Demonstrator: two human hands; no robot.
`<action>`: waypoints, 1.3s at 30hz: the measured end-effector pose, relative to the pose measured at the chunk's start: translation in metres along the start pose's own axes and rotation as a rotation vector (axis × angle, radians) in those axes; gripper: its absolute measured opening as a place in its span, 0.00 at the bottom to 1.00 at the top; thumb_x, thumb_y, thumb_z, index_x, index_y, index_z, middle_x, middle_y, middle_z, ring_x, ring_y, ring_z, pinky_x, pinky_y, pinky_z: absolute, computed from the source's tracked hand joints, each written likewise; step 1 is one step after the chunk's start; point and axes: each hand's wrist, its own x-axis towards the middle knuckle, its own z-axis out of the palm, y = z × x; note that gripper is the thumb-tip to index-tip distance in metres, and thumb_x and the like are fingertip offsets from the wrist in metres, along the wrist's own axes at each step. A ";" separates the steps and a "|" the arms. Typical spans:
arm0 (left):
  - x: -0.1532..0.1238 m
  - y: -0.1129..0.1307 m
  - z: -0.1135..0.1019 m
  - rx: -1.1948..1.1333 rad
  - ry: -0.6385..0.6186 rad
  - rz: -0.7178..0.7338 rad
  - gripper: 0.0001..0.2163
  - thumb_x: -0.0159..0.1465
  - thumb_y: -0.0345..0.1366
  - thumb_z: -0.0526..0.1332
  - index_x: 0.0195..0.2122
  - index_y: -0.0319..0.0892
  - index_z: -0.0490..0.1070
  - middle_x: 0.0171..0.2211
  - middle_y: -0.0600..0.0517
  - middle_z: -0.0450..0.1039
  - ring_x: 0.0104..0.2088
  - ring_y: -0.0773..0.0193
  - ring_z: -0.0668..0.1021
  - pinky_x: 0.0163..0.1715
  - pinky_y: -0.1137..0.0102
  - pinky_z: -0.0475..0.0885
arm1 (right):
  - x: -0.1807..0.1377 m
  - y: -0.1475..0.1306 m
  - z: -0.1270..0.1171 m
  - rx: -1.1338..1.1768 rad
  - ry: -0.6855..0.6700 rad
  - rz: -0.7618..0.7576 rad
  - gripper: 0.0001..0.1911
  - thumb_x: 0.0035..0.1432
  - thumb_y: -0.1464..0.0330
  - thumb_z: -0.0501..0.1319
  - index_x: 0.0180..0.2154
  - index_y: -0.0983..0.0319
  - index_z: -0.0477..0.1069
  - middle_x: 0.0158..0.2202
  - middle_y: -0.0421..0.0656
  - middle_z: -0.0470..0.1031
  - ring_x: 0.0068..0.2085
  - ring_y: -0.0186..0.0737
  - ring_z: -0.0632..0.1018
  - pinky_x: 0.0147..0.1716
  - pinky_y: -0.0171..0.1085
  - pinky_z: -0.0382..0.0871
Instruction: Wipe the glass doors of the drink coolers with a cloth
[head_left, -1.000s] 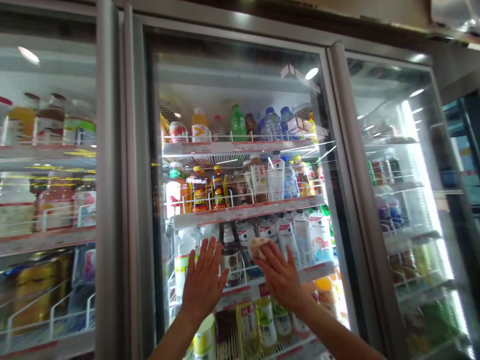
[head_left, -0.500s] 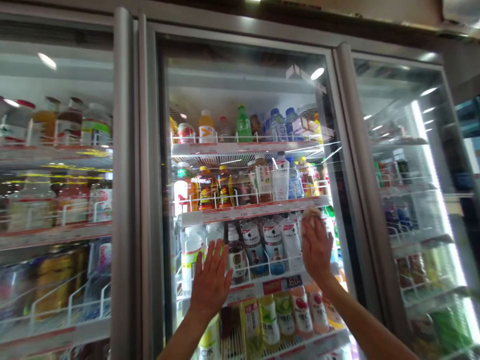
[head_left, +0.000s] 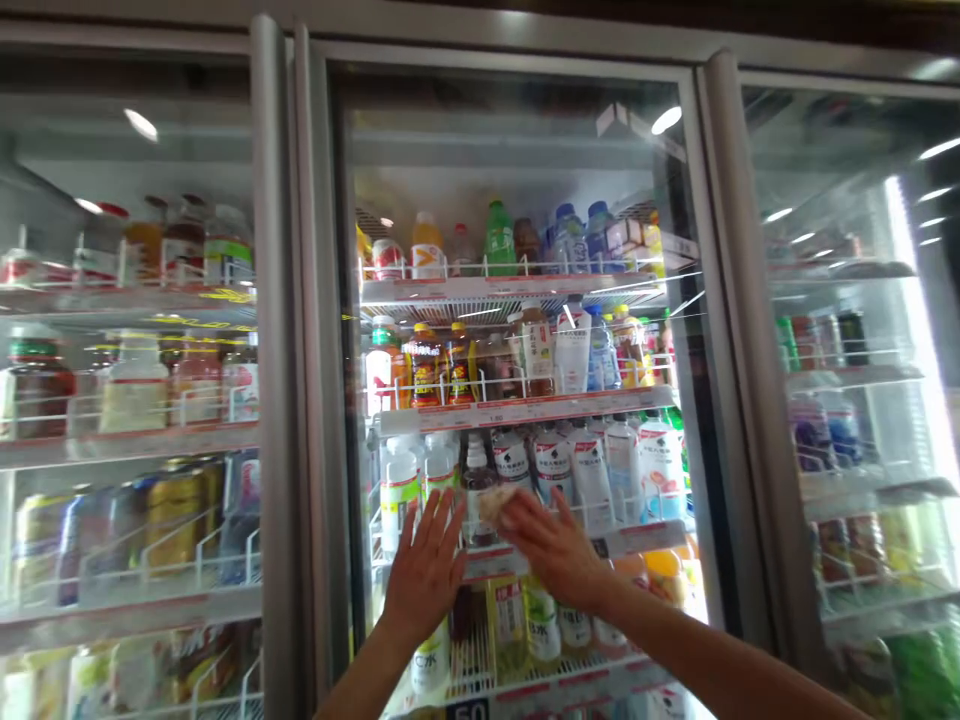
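Note:
A glass door of a drinks fridge stands in front of me, closed, with rows of bottles behind it. My left hand lies flat against the glass at lower left, fingers stretched upward and nothing in it. To its right, my right hand presses a small pale cloth on the pane, its fingers pointing left. The cloth is bunched under the fingertips and mostly covered. Behind the hands I see a dark bottle and several white-labelled bottles on the shelf.
Metal door frames run upright on the left and right. More glass-fronted fridge sections with bottles and cans flank the middle one. Ceiling lights reflect in the panes. Price strips edge the shelves.
My right hand has swept the cloth leftward and down across the glass, close to my left hand. The left hand stays about where it was. The view has shifted slightly.

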 end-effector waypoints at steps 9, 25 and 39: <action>-0.029 -0.050 -0.047 0.035 -0.023 -0.192 0.26 0.62 0.31 0.52 0.62 0.40 0.50 0.62 0.42 0.53 0.64 0.58 0.54 0.60 0.59 0.56 | 0.104 -0.015 0.010 0.048 0.008 0.135 0.25 0.58 0.71 0.51 0.58 0.57 0.60 0.63 0.43 0.56 0.66 0.44 0.49 0.62 0.54 0.32; 0.000 -0.078 -0.066 0.004 0.084 -0.190 0.23 0.61 0.31 0.53 0.59 0.39 0.54 0.61 0.41 0.54 0.63 0.57 0.55 0.60 0.59 0.56 | 0.162 -0.019 0.019 0.095 -0.157 -0.472 0.25 0.58 0.70 0.52 0.58 0.54 0.58 0.62 0.38 0.59 0.65 0.37 0.50 0.64 0.50 0.34; 0.098 -0.093 -0.024 -0.210 0.270 -0.286 0.23 0.64 0.36 0.51 0.60 0.42 0.51 0.62 0.40 0.51 0.64 0.55 0.54 0.59 0.55 0.57 | 0.135 0.049 0.000 -0.190 0.142 0.325 0.24 0.60 0.70 0.51 0.59 0.56 0.58 0.64 0.45 0.54 0.66 0.44 0.49 0.61 0.56 0.39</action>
